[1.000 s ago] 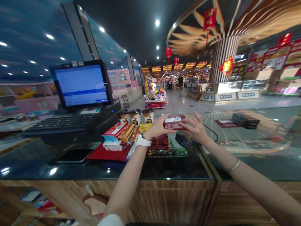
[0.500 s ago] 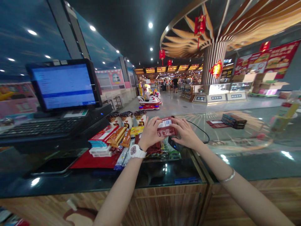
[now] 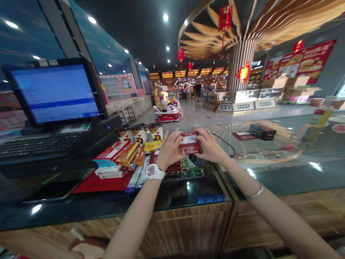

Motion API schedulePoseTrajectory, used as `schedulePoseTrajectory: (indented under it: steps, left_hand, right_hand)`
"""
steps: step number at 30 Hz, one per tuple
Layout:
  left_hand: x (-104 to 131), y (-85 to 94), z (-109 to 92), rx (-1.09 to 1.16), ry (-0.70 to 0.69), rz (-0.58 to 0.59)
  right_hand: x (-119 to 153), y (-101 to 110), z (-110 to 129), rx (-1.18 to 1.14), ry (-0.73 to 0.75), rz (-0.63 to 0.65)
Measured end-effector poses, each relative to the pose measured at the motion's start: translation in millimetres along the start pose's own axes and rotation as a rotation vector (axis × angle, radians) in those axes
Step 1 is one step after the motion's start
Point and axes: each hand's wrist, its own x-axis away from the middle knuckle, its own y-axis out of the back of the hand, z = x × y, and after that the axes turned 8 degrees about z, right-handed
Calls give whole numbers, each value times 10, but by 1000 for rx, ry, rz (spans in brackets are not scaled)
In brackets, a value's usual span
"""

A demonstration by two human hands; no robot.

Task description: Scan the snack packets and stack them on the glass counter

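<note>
I have a small red box (image 3: 189, 142) pinched between both hands above the glass counter (image 3: 188, 194): my left hand (image 3: 169, 149) curls its fingers round the box's left end, my right hand (image 3: 208, 145) closes on the right end, and a white barcode label faces me. The box hangs just over a spread of snack packs (image 3: 126, 154) laid on a red mat (image 3: 99, 183), with three cups (image 3: 138, 132) standing in a row behind them. A dark scanner (image 3: 195, 160) sits under my right hand, its cable running off across the glass. To the left, a blue-lit screen (image 3: 56, 91) leans over a black keyboard (image 3: 32, 145), and a phone (image 3: 45, 192) lies flat near the counter's edge. The countertop is dark and glossy, throwing back ceiling lights, on a wood front. Farther right on the glass lies a stack of dark boxes (image 3: 261, 129). Beyond is a mall hall with shiny floor, red lanterns (image 3: 225, 18) and a striped column (image 3: 238, 66)
</note>
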Motion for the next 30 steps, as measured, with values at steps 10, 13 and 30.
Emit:
schedulePoseTrajectory:
  steps: [10, 13, 30]
  left_hand:
    - [28, -26, 16, -61, -27, -58]
    - [31, -9, 23, -63, -33, -49]
    - [57, -4, 145, -104, 45, -106]
  right_hand:
    - [2, -38, -17, 35, 81, -155]
    - [4, -47, -27, 34, 71, -164]
    - [94, 42, -379, -505, -79, 43]
